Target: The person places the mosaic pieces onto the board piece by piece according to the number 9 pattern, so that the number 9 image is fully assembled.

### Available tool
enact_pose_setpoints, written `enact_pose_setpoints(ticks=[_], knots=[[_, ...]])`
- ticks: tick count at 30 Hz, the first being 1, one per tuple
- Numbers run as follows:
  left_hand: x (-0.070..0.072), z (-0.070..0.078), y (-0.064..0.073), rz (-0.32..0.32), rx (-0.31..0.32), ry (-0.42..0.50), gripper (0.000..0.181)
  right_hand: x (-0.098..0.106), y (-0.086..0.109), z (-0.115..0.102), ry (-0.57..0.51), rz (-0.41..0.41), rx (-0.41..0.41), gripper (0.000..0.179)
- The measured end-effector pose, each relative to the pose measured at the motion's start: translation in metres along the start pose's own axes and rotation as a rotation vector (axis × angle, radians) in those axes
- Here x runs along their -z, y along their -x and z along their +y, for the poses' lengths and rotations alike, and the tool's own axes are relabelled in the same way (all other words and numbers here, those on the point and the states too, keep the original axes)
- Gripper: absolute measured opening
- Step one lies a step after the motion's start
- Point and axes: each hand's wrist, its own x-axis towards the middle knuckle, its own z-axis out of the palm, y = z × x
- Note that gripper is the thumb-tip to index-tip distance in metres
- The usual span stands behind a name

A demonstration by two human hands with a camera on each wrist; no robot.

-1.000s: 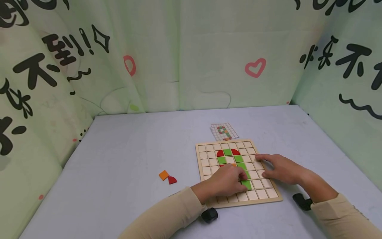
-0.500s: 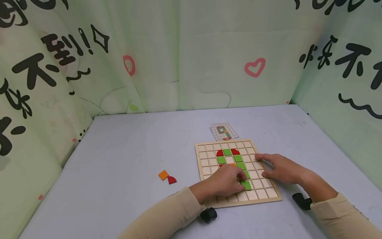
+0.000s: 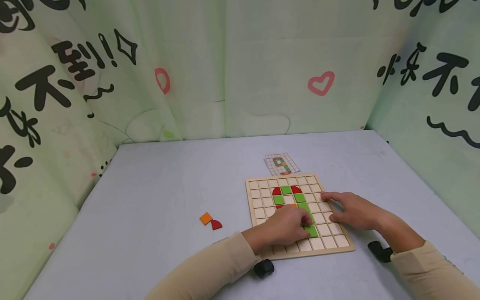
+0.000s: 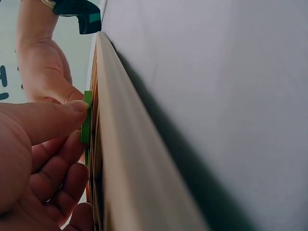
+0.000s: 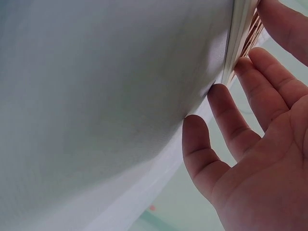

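Observation:
A wooden grid board [image 3: 330,251] lies on the table, its cells partly filled with red, green and orange tiles. My left hand [image 3: 281,227] reaches over the board from the left. Between its thumb and forefinger it pinches a green square tile [image 4: 86,120], close over the grid in the left wrist view. In the head view this green tile [image 3: 312,231] is at the lower end of a green column. My right hand [image 3: 354,211] rests its fingertips against the board's right edge, fingers spread and slightly bent. The left hand hides some of the middle cells.
An orange square tile [image 3: 206,218] and a red quarter-circle tile [image 3: 216,225] lie on the table left of the board. Beyond the far edge is a printed pattern card [image 3: 282,164]. Green curtains [image 3: 262,83] stand around the table.
Both hands stay nearly in place. The green tile under the left fingers has shifted very slightly; the board and loose tiles keep their places.

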Motion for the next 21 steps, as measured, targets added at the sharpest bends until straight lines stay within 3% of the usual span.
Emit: enact_pose_setpoints(ticks=[21], knots=[[-0.002,0.0068,-0.0044,0.018,0.017,-0.017,0.014,-0.0005,-0.0006,0.0035,-0.019,-0.002,-0.001,0.06]])
